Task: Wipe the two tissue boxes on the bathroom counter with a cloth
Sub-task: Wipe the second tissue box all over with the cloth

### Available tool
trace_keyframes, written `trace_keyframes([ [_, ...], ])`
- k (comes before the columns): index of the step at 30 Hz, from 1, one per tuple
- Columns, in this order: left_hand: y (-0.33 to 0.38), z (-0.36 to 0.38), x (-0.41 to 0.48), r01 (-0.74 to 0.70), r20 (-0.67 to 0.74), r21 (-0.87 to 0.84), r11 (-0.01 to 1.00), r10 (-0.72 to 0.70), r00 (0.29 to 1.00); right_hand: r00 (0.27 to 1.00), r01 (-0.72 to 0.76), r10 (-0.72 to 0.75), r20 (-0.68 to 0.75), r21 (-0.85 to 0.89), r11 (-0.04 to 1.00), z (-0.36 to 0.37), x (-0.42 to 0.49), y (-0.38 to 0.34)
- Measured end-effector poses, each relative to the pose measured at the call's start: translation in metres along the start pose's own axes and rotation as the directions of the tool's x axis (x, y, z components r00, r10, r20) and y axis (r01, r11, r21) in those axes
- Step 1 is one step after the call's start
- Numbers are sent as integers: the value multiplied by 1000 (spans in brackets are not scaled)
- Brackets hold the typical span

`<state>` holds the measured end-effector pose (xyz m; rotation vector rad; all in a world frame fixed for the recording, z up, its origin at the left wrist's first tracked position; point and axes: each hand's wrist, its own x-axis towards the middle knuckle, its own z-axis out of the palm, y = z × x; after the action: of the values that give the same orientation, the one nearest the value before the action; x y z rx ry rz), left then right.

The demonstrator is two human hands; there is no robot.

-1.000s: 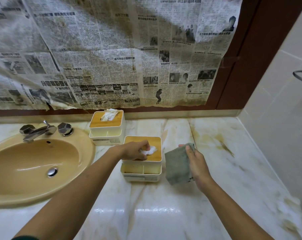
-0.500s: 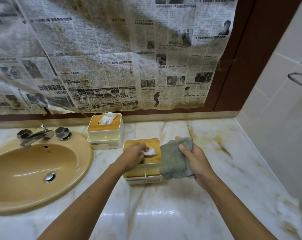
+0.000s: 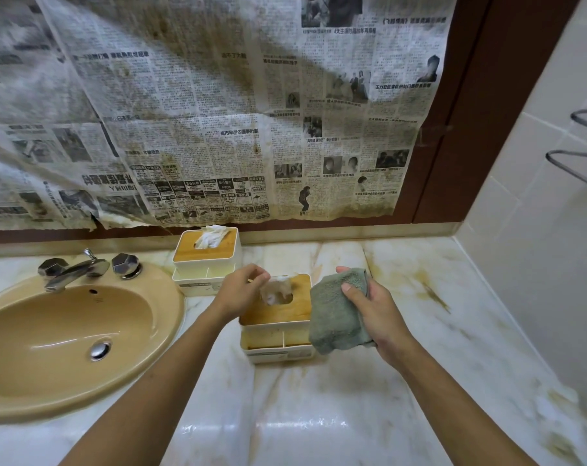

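Two white tissue boxes with wooden lids stand on the marble counter (image 3: pixel 319 415). The near tissue box (image 3: pixel 278 326) is at centre; a blurred tissue (image 3: pixel 276 290) rises from its slot. My left hand (image 3: pixel 240 290) pinches that tissue just above the lid. My right hand (image 3: pixel 372 311) grips a folded grey-green cloth (image 3: pixel 335 314) against the near box's right side. The far tissue box (image 3: pixel 207 260) sits behind it by the wall, with a crumpled tissue sticking out of its top.
A tan sink (image 3: pixel 66 338) with a chrome faucet (image 3: pixel 73 269) fills the left side. Stained newspaper (image 3: pixel 218 112) covers the wall above. A tiled wall with a metal rack (image 3: pixel 581 156) bounds the right. The counter has yellowish stains toward the right.
My left hand has lifted off the near box's lid, pulling the tissue up. My right hand has brought the cloth in against the box's right side.
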<state>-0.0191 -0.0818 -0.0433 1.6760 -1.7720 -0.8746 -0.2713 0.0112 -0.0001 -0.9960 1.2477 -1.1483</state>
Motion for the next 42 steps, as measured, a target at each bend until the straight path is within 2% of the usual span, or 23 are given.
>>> trace_keyframes([
  [2, 1, 0, -2, 51, -61, -64, 997, -55, 997, 1000, -2, 2, 11, 4, 1000, 3, -3, -4],
  [4, 7, -1, -5, 65, -199, -95, 993, -83, 976, 1000, -7, 7, 21, -1, 1000, 5, -4, -6],
  [6, 22, -1, -14, -26, -294, -119, 993, -10, 956, 999, -3, 3, 39, -7, 1000, 8, -4, -10],
  [7, 32, -1, -20, -97, -263, -160, 982, 53, 963, 998, 0, 0, 55, 1, 1000, 9, -4, -12],
  [9, 52, 3, -34, -166, -30, -312, 935, 165, 986, 995, 10, -11, 96, 12, 1000, 13, -3, -15],
  [11, 67, 8, -49, -63, 227, -479, 876, 193, 954, 990, 30, -34, 134, 30, 999, 17, -2, -18],
  [12, 71, 10, -55, 5, 304, -534, 845, 187, 934, 989, 37, -41, 141, 33, 999, 17, -1, -20],
  [14, 77, 9, -61, 76, 356, -591, 803, 175, 918, 990, 49, -54, 134, 34, 998, 16, 0, -23],
  [20, 74, -2, -58, 121, 287, -642, 757, 92, 953, 994, 63, -70, 84, 78, 995, 8, 9, -28],
  [23, 73, 1, -61, 188, 271, -650, 736, -7, 962, 990, -46, 30, 135, 118, 992, 8, 10, -21],
  [26, 62, 8, -66, 330, 357, -637, 697, -112, 927, 978, -181, 165, 126, 132, 974, 6, 12, -4],
  [29, 50, 11, -70, 386, 403, -587, 712, -156, 902, 954, -295, 279, 115, 167, 941, 4, 11, 12],
  [31, 48, 11, -71, 359, 365, -545, 758, -171, 915, 938, -339, 320, 134, 164, 926, 5, 8, 19],
  [34, 52, 11, -68, 256, 225, -449, 856, -169, 960, 934, -350, 325, 148, 210, 913, 10, 4, 25],
  [37, 63, 8, -66, 109, 121, -354, 929, -70, 990, 944, -325, 301, 133, 243, 914, 14, 3, 23],
  [39, 76, 4, -69, 76, 183, -342, 937, -12, 983, 947, -318, 288, 141, 286, 904, 16, 4, 21],
  [42, 88, 3, -71, 146, 318, -467, 872, 11, 948, 934, -356, 314, 170, 388, 850, 17, 5, 17],
])
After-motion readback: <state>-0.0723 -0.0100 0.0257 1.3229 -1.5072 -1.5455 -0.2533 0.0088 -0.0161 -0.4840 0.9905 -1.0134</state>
